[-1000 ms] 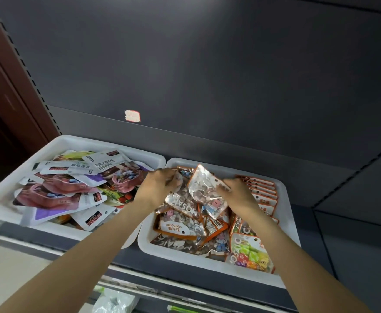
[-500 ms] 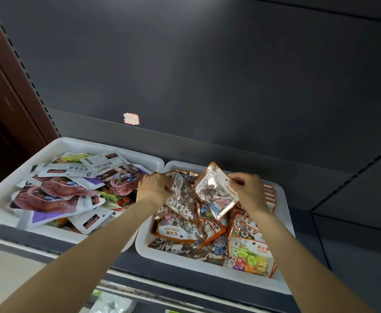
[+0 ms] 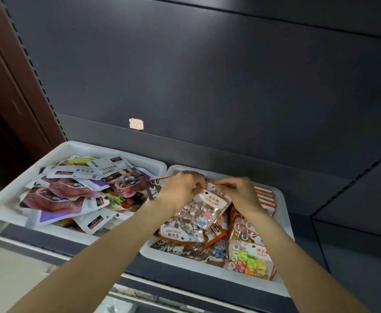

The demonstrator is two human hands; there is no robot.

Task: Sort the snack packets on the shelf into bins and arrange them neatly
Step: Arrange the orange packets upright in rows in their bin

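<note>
Two white bins stand side by side on a dark shelf. The left bin [image 3: 8,199] holds a loose heap of white and purple snack packets [image 3: 72,190]. The right bin [image 3: 282,288] holds orange-edged stone candy packets, with a neat row [image 3: 264,197] standing at its far right. My left hand [image 3: 180,188] and my right hand [image 3: 239,192] both pinch the top edge of one stone candy packet [image 3: 202,211] over the right bin. A dark brown packet [image 3: 154,188] pokes out from under my left hand.
A colourful sugar candy packet [image 3: 250,260] lies at the right bin's near corner. The dark back panel of the shelf, bearing a small torn sticker [image 3: 136,124], rises behind the bins. A brown upright [image 3: 15,86] stands to the left. A lower shelf shows below the front edge.
My hands have come together at the back of the right bin. The stone candy packet my right hand held up now hangs from both hands, label side showing.
</note>
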